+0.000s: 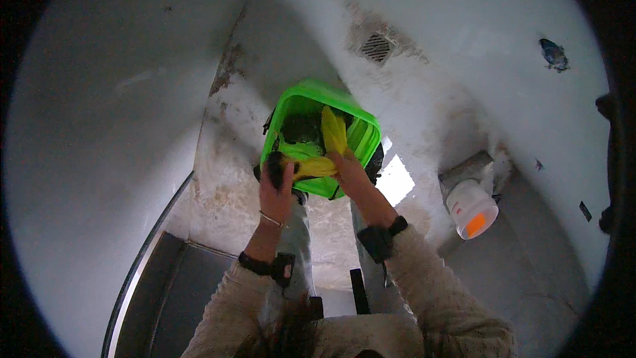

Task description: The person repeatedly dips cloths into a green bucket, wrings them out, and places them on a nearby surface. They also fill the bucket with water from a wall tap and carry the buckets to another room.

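- Clock directions here are running from the middle of the basin, with 12 pointing up the view.
- The bright green plastic basin with rounded corners (328,95) is sitting right in front of the person, above a stained pale floor (424,109).
- The long, floppy yellow cloth (315,168) is bending in an L over the basin: one end is pointing up towards 12, the other is running out towards 8.
- Left hand (278,192) is hanging around 7–8 o'clock, its grip curling around a bunched black piece (273,167) at the cloth's end. Can't tell if that's part of the cloth, it's pretty blurry.
- Right hand (352,174) is reaching over the rim near 5 o'clock, its grip pinching the yellow cloth right at the bend, fingers folded in close.
- Something dark (301,128) is lying inside the basin, between 10 and 11. Murky water or fabric, can't tell.
- A tilted white plastic bucket with an orange patch (472,209) is showing off at 4 o'clock, well apart from the basin.
- A square slotted drain grate (377,48) is sitting at 1 o'clock.
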{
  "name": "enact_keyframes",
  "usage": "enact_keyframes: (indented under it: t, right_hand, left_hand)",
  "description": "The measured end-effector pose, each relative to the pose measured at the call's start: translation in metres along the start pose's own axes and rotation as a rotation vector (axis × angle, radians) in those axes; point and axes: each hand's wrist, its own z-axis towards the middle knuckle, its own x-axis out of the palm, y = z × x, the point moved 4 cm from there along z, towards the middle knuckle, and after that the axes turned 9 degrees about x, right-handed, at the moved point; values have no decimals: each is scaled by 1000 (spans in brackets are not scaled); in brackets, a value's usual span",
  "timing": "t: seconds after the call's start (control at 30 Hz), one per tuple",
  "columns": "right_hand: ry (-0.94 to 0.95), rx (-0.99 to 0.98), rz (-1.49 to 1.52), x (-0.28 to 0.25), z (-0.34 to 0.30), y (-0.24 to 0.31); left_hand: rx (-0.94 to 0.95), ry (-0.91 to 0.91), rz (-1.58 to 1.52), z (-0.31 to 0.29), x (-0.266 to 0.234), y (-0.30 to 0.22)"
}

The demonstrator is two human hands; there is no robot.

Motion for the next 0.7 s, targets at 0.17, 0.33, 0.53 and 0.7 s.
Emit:
enact_keyframes:
  t: [0.17,0.33,0.53,0.7]
  right_hand:
    - [78,204,409,29,-48,3]
    - [27,-85,-159,27,-57,20]
    - [249,452,836,14,-25,-13]
    - [276,676,659,21,4,-25]
  left_hand:
    - [646,497,370,5,24,-24]
    - [453,518,839,-1,38,11]
    - [550,445,379,-4,37,40]
    - [410,626,175,-30,32,32]
